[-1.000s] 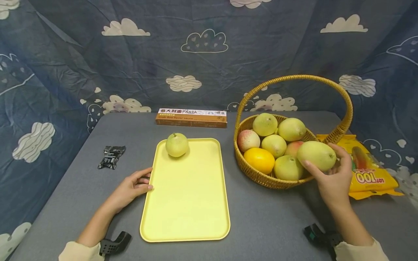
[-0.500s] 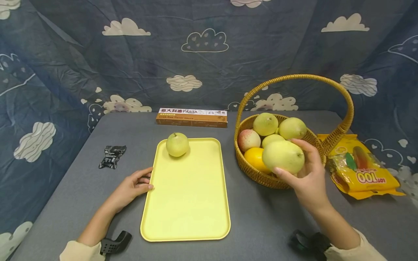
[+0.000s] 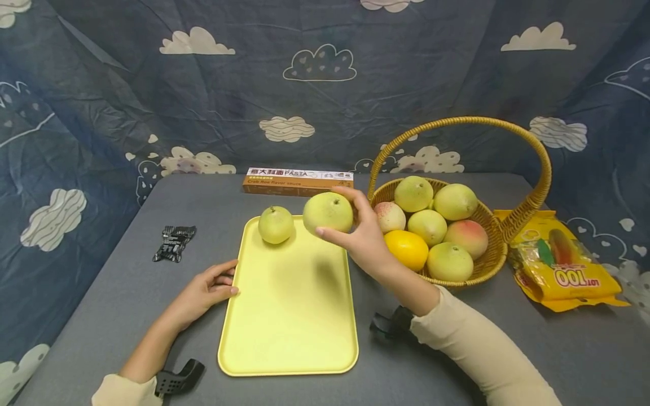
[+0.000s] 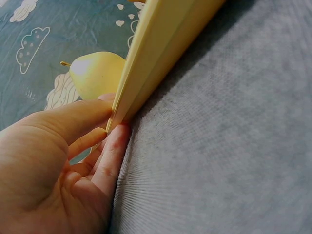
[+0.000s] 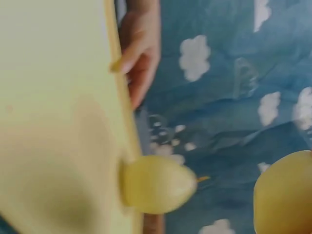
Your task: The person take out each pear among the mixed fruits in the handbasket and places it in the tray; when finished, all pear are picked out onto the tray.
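My right hand [image 3: 367, 234] holds a large pale green fruit [image 3: 327, 212] between thumb and fingers, above the far right part of the yellow tray [image 3: 289, 316]. The held fruit also shows at the lower right of the right wrist view, where the hand itself is out of sight. A yellow-green pear [image 3: 276, 225] with a short stem stands on the tray near its far left corner, a small gap from the held fruit. At the tray's left edge, my left hand [image 3: 203, 290] pinches the rim, thumb on top and a finger against the underside [image 4: 161, 53].
Right of the tray stands a tall-handled wicker basket [image 3: 495, 268] with several fruits, among them a peach [image 3: 466, 239] and an orange-yellow fruit [image 3: 406, 250]. A yellow snack bag [image 3: 566, 265] lies beyond it. A pasta box [image 3: 284, 183] lies behind the tray; a black packet [image 3: 174, 243] lies left.
My right hand has carried the large pale green fruit leftward from the basket to above the tray, uncovering the peach in the basket. The left hand has stayed at the tray's rim.
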Demonstrator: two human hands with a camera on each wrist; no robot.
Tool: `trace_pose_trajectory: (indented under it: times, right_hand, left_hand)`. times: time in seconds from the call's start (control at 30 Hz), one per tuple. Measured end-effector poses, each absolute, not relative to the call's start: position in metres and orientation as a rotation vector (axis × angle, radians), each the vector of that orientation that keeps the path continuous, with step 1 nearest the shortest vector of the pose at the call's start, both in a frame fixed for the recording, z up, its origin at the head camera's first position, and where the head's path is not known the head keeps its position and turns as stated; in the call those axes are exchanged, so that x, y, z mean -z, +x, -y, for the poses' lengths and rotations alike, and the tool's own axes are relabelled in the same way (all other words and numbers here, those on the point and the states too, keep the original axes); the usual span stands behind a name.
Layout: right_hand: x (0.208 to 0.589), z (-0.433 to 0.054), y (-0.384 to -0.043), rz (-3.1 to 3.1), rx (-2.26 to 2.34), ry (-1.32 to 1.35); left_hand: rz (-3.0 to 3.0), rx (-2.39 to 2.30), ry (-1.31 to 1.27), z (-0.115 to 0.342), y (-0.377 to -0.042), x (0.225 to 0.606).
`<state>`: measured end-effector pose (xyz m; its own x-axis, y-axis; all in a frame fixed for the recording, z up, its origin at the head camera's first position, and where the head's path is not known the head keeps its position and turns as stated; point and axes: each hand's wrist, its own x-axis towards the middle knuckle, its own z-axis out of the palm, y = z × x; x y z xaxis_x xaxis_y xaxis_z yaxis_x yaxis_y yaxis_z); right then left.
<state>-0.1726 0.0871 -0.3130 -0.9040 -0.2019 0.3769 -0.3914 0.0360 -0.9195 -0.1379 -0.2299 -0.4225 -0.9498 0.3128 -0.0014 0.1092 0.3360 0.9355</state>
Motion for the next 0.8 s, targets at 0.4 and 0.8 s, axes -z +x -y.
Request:
trace_pose_trajectory:
  times: [0.4,0.8]
  right_hand:
    - [0.383,-0.051,-0.225,2.493,-1.744,0.378]
    - [0.402,-0.053,-0.241,2.550,-1.753,0.263]
  left_hand:
    - [-2.411,-1.676,0.377,0.230,-0.138,0.424]
    - [-2.417,-1.674,0.376,0.230,-0.139,0.424]
